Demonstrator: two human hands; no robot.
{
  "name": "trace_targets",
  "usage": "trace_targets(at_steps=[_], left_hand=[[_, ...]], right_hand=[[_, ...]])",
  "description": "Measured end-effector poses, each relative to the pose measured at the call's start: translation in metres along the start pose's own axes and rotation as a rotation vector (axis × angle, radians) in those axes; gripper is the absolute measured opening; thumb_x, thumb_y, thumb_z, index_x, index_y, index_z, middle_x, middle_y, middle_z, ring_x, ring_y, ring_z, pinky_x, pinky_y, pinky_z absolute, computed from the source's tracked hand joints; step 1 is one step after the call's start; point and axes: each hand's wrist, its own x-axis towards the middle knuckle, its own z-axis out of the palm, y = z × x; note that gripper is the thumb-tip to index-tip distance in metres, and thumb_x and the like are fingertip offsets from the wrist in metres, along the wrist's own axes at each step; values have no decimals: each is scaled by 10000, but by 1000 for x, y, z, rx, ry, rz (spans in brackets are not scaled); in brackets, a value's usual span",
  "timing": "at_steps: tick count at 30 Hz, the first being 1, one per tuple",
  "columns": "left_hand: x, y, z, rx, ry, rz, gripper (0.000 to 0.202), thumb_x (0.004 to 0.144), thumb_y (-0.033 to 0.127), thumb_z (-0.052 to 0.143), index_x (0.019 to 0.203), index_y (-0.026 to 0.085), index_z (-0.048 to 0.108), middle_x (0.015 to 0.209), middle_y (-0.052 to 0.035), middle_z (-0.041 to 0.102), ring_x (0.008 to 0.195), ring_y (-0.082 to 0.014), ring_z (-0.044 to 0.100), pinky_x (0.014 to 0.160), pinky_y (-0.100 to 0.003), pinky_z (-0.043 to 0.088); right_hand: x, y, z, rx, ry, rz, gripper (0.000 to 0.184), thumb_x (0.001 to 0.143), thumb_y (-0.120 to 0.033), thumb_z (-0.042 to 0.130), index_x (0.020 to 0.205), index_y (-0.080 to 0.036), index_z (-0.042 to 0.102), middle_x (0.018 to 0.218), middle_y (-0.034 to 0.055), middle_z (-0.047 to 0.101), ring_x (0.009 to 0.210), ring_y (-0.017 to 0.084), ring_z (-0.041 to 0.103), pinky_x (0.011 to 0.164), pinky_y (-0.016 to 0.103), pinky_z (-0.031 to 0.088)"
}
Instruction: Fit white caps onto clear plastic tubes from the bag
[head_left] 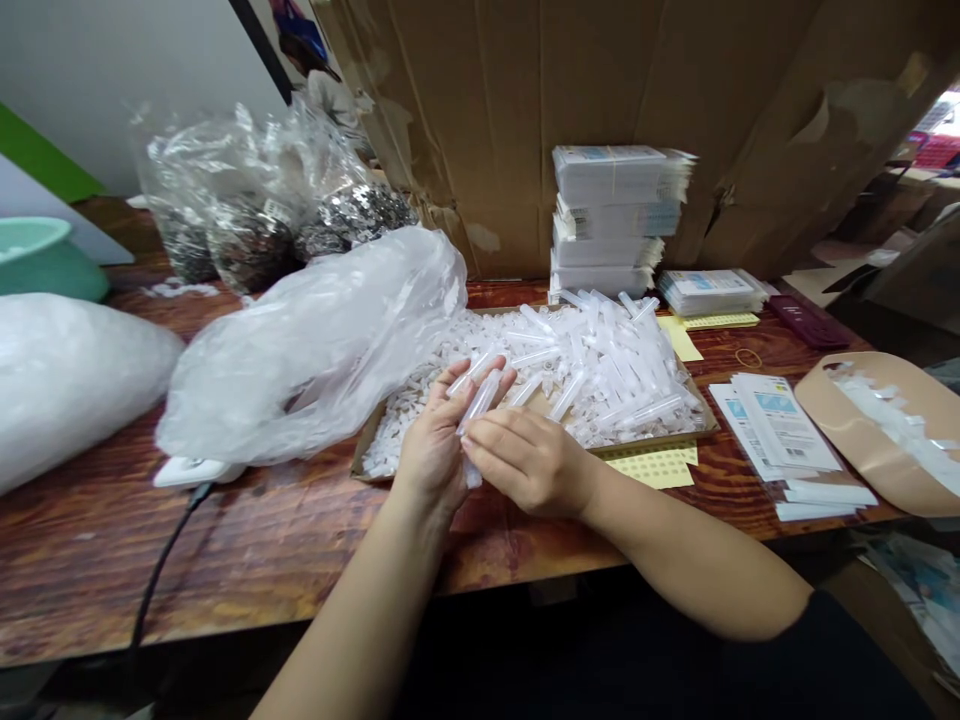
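Note:
In the head view, my left hand [433,445] is closed around translucent plastic tubes [481,396], at least two of them lying across its fingers. My right hand [536,462] meets it from the right, its fingers pinched on the lower part of one tube. What sits right under these fingertips is partly hidden. Just beyond both hands lies a shallow cardboard tray [709,420]. A heap of similar tubes [611,360] fills its right side, and many small whitish plastic pieces [409,415] cover its left.
Left of the tray lie a large plastic bag [300,350] and a white power strip [199,470] with a black cable. Bags of metallic pieces [251,235] stand behind. Right are stacked printed cards [611,215], loose cards [784,420], yellow sticker sheets [656,465] and a beige bin [832,400].

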Motion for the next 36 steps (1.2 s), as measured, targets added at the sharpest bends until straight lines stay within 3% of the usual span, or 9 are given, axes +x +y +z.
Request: trace_targets(at_steps=[3, 7, 13, 16, 21, 25, 28, 36], left_hand=[[0, 0, -4, 40, -51, -13, 334, 825, 135, 758, 1094, 208, 574, 1090, -114, 809, 1008, -219, 792, 982, -360, 589], [2, -3, -10, 111, -80, -3, 402, 726, 279, 876, 1047, 180, 657, 1003, -126, 814, 932, -246, 792, 857, -341, 613], [6, -11, -13, 243, 17, 198, 515, 554, 446, 986, 903, 148, 753, 739, -7, 708, 619, -103, 640, 546, -178, 489], [7, -11, -14, 239, 77, 252, 574, 493, 514, 1002, 840, 148, 729, 628, 44, 610, 470, -43, 488, 434, -151, 385], [8, -9, -12, 236, 143, 272, 635, 468, 579, 996, 819, 151, 685, 577, 51, 561, 428, -41, 469, 393, -132, 335], [4, -10, -8, 251, 133, 312, 641, 453, 595, 999, 788, 151, 681, 663, 34, 612, 427, -23, 453, 377, -131, 328], [1, -11, -7, 264, 91, 344, 600, 484, 577, 999, 749, 153, 667, 798, -2, 689, 432, -8, 438, 377, -143, 335], [-1, -9, -9, 252, 6, 323, 533, 561, 538, 982, 737, 171, 638, 747, 2, 655, 415, -21, 396, 368, -168, 298]], right_hand=[[-1, 5, -2, -20, -56, -17, 179, 990, -39, 562, 913, -86, 717, 929, 126, 743, 895, 210, 682, 819, 369, 590], [-2, 8, -3, -41, -102, -17, 210, 994, -48, 555, 887, -109, 726, 921, 124, 749, 864, 223, 667, 797, 387, 589], [-5, 8, -3, 61, -125, 87, 233, 1020, -66, 521, 982, -115, 745, 953, 130, 776, 907, 226, 703, 830, 395, 636], [-3, 9, -10, 321, 0, 291, 179, 1012, -88, 578, 1048, -144, 745, 1043, 125, 788, 986, 202, 740, 859, 365, 657], [2, 17, -16, 675, 333, 891, 69, 859, -198, 839, 888, -227, 784, 923, 29, 775, 892, 159, 748, 820, 310, 647], [1, 21, -10, 884, 331, 1224, 183, 753, -355, 918, 804, -232, 793, 842, 6, 767, 828, 153, 725, 817, 317, 626], [1, 20, -7, 1000, 254, 1354, 267, 703, -429, 934, 803, -221, 800, 833, 11, 775, 777, 147, 705, 787, 324, 619], [6, 23, -16, 1142, 227, 1425, 380, 607, -519, 971, 747, -209, 801, 729, -3, 751, 644, 118, 659, 673, 291, 596]])
